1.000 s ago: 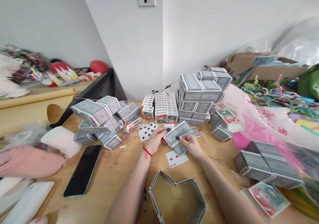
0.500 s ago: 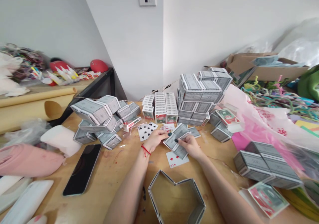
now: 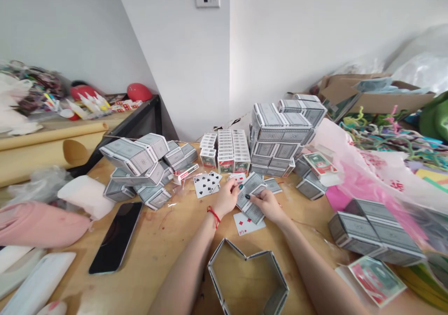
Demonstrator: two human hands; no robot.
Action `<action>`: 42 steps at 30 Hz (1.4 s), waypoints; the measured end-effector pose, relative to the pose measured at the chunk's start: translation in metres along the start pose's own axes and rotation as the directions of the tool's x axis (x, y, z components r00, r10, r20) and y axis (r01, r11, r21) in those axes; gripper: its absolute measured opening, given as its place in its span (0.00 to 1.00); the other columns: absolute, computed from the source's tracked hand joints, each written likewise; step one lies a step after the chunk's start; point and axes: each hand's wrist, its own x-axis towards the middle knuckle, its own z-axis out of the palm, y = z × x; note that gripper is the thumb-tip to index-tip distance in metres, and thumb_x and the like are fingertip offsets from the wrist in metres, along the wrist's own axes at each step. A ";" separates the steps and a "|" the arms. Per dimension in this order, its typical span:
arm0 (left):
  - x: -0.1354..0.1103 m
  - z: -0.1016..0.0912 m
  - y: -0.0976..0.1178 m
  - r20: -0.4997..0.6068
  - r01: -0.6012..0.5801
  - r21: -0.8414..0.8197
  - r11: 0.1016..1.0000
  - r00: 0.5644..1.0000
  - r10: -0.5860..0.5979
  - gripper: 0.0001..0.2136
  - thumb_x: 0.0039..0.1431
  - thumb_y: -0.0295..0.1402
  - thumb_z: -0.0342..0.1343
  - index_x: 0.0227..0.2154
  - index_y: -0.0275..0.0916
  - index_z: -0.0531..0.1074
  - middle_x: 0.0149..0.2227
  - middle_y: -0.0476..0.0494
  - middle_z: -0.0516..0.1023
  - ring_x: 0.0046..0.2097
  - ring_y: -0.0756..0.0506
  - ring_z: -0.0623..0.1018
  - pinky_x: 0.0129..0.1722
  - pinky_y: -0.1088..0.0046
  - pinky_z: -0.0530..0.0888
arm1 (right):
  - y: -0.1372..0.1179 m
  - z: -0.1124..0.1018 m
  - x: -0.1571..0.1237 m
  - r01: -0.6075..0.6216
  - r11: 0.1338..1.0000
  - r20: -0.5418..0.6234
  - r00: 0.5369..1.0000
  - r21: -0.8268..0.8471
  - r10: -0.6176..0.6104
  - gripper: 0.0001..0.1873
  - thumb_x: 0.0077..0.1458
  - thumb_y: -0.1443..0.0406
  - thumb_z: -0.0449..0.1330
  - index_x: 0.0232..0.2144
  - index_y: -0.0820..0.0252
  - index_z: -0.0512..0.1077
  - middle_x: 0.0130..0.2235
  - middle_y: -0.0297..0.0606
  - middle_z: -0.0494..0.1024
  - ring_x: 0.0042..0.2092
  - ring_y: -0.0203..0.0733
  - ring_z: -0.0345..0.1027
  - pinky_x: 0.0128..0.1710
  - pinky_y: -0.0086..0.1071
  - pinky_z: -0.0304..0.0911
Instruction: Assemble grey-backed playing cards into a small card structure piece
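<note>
Overlapping grey-backed playing cards [image 3: 252, 207] are between my hands above the table. My right hand [image 3: 269, 206] grips them from the right, thumb on top. At their left edge is my left hand [image 3: 228, 197], its thumb and fingers pinched together on a card; the fingertips partly hide the contact. Beneath the held cards lies a face-up three of diamonds [image 3: 247, 226]. To the left rest face-up spade cards [image 3: 206, 184]. A heart-shaped frame of cards [image 3: 280, 275] stands between my forearms.
Stacked card-covered blocks stand left [image 3: 131, 158] and right [image 3: 280, 137]. Rows of card boxes [image 3: 226, 154] sit between them. A black phone [image 3: 117, 238] lies at left; an open card box [image 3: 376, 277] is at lower right. A cardboard box [image 3: 385, 102] and pink plastic [image 3: 371, 179] fill the right side.
My left hand has shifted right and its fingers have curled in closer to the cards. The left edge of the cards has turned slightly inward. My right hand has hardly moved.
</note>
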 end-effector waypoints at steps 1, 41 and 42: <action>0.000 0.000 0.001 0.012 -0.004 -0.005 1.000 1.000 0.004 0.09 0.52 0.30 0.47 0.19 0.39 0.56 0.20 0.52 0.57 0.24 0.51 0.59 0.25 0.74 0.56 | -0.001 0.000 0.000 0.000 1.000 0.009 1.000 0.013 0.000 0.13 0.39 0.57 0.64 0.20 0.61 0.68 0.15 0.29 0.64 0.18 0.31 0.52 0.17 0.26 0.49; 0.004 -0.001 -0.009 -0.025 0.117 -0.010 0.993 0.993 -0.117 0.07 0.51 0.28 0.48 0.20 0.36 0.67 0.22 0.48 0.69 0.27 0.49 0.67 0.29 0.73 0.62 | 0.009 0.001 0.005 0.074 0.994 -0.146 0.987 0.086 -0.061 0.18 0.40 0.54 0.63 0.32 0.60 0.72 0.25 0.39 0.76 0.28 0.46 0.69 0.26 0.35 0.63; 0.004 0.000 -0.008 -0.040 0.112 0.003 0.994 0.993 -0.112 0.08 0.51 0.28 0.48 0.19 0.36 0.65 0.21 0.49 0.67 0.26 0.50 0.65 0.28 0.74 0.61 | 0.007 0.002 0.004 0.082 0.992 -0.140 0.988 0.099 -0.068 0.19 0.41 0.54 0.63 0.33 0.61 0.72 0.27 0.40 0.77 0.29 0.46 0.69 0.28 0.36 0.64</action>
